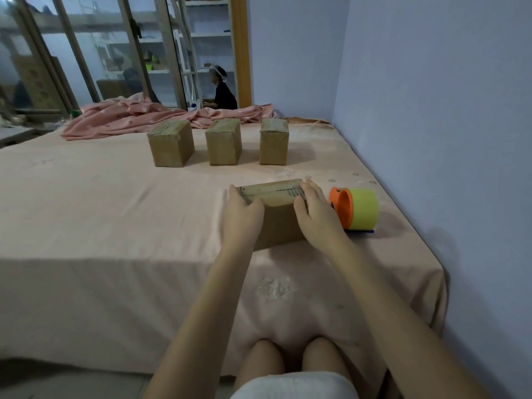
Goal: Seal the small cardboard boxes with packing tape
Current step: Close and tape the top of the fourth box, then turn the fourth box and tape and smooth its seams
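— Where it lies on the bed (115, 211), how does the cardboard box (277, 220) look?

— It is plain brown and lies lengthwise on the peach sheet, with a seam running along its top and a dark ribbed patch near the right end of that top.

— And the hands?

— The left hand (243, 217) clasps the box's left end, fingers curled over the top edge and thumb on the near face. The right hand (315, 214) holds the right end, fingers bent over the ribbed patch. So the box sits between both, gripped from each side.

— Where is the tape?

— The tape dispenser (355, 208), an orange holder carrying a yellow-green roll, lies on its side just beside the right hand, on the sheet.

— Anything farther back?

— Three taped boxes (223, 142) stand in a row well apart from the held one, and a pink blanket (129, 119) is bunched behind them.
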Action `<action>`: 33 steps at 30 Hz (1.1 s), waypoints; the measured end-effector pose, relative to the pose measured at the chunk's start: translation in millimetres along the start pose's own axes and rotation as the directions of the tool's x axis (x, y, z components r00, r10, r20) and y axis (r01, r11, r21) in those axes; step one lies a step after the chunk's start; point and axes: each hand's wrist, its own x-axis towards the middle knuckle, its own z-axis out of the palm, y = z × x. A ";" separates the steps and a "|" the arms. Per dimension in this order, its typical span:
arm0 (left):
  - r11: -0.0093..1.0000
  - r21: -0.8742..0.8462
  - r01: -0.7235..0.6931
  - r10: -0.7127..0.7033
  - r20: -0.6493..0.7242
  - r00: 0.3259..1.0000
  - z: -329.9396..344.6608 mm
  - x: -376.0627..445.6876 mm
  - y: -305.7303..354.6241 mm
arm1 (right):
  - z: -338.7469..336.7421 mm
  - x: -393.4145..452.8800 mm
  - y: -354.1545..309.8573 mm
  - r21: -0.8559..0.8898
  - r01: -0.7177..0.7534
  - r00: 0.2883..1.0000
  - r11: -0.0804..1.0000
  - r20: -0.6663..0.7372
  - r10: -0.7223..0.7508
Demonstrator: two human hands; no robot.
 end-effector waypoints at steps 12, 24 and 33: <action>0.998 -0.060 -0.015 0.027 0.213 0.977 -37.3 21.6 10.9 | 21.5 -61.8 -29.6 -0.161 0.167 0.889 0.973 -0.402 -0.219; 0.891 0.141 -0.431 0.394 0.230 0.890 7.0 -15.9 -22.8 | -33.3 -49.0 5.0 -0.126 0.102 0.836 0.987 -0.526 -0.154; 0.906 0.005 -0.423 0.412 0.215 0.885 38.5 -21.8 -25.7 | -55.9 -51.9 86.2 0.197 -0.240 0.894 0.950 -0.337 0.296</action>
